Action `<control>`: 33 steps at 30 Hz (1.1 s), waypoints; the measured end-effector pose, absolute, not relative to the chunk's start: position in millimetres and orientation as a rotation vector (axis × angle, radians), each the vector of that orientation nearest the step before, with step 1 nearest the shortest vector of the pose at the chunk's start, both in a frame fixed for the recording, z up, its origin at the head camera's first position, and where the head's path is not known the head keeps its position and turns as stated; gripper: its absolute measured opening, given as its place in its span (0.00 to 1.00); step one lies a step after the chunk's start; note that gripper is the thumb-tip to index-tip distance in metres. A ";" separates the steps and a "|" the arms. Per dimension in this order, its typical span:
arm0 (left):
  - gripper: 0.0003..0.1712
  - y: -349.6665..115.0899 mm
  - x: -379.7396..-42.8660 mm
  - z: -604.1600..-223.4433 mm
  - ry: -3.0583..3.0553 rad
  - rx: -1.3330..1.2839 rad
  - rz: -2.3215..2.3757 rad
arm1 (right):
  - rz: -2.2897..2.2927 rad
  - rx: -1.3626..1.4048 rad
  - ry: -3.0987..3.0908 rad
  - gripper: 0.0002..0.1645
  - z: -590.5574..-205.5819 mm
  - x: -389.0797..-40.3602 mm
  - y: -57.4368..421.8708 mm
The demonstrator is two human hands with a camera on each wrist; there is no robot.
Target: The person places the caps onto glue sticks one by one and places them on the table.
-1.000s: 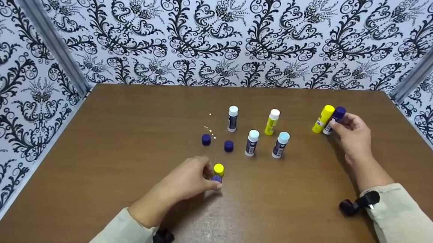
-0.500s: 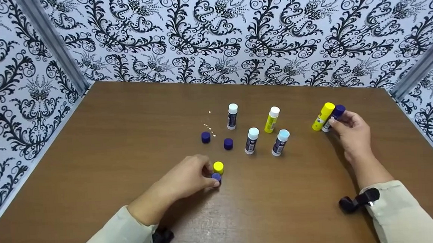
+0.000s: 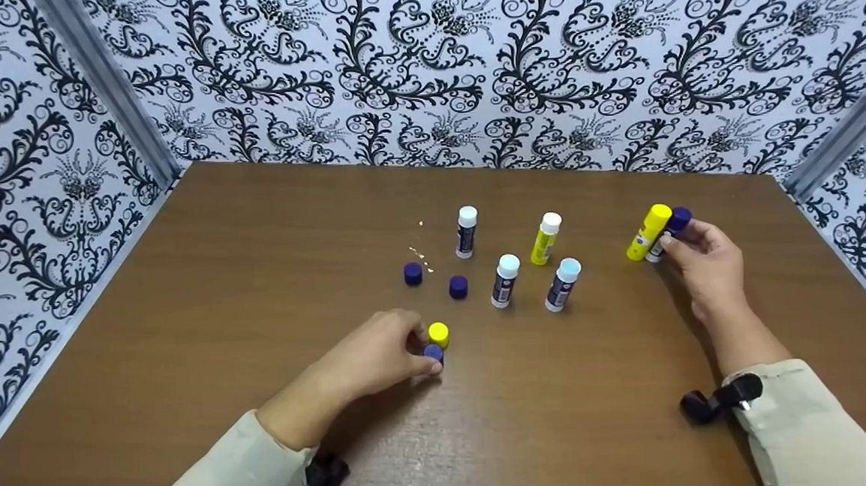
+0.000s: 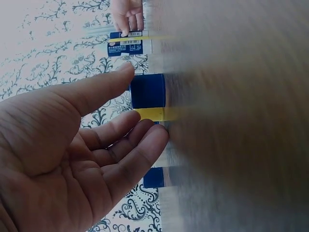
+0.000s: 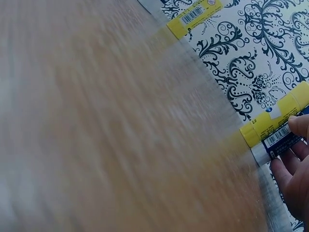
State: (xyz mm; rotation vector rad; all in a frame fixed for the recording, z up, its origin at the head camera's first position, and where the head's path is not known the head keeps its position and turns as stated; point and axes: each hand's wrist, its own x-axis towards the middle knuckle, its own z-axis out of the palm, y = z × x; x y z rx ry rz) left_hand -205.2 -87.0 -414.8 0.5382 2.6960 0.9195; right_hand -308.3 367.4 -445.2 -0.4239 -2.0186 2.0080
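On the brown table, my left hand (image 3: 376, 355) curls around a purple cap (image 3: 433, 354), thumb on the near side and fingers behind. A yellow cap (image 3: 438, 335) stands right beside it. In the left wrist view the purple cap (image 4: 147, 91) lies between thumb and fingers. At the right, my right hand (image 3: 709, 267) pinches an upright glue stick with a purple cap (image 3: 678, 220). This stick stands against a yellow glue stick (image 3: 649, 232); in the right wrist view the thumb lies on its dark label (image 5: 282, 140).
Several white-topped glue sticks stand mid-table: three dark-labelled, one (image 3: 501, 281) near the middle, and a yellow one (image 3: 545, 239). Two loose purple caps, one (image 3: 457, 287) nearer, sit left of them beside small pale crumbs (image 3: 420, 256). Patterned walls (image 3: 422, 71) border the table.
Both hands keep their places on the cap and the glue stick. The head view has shifted slightly; nothing on the table has visibly moved.
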 end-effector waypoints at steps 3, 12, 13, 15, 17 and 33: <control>0.17 -86.2 -206.0 -415.7 2.693 0.540 0.924 | 1.998 -0.435 -2.037 0.17 -446.2 -308.7 368.5; 0.17 -83.4 -206.9 -416.3 2.693 0.540 0.918 | 1.981 -0.402 -2.023 0.15 -445.7 -309.8 367.2; 0.17 -83.1 -207.1 -416.5 2.693 0.542 0.917 | 1.976 -0.401 -2.025 0.15 -445.7 -309.6 367.0; 0.17 -82.5 -207.4 -417.0 2.693 0.546 0.915 | 1.970 -0.403 -2.030 0.15 -445.9 -309.2 366.9; 0.17 -82.2 -207.5 -417.5 2.693 0.553 0.915 | 1.966 -0.406 -2.034 0.15 -446.3 -309.0 366.7; 0.14 -82.5 -207.1 -417.5 2.693 0.559 0.907 | 1.966 -0.441 -2.068 0.15 -445.7 -309.8 368.0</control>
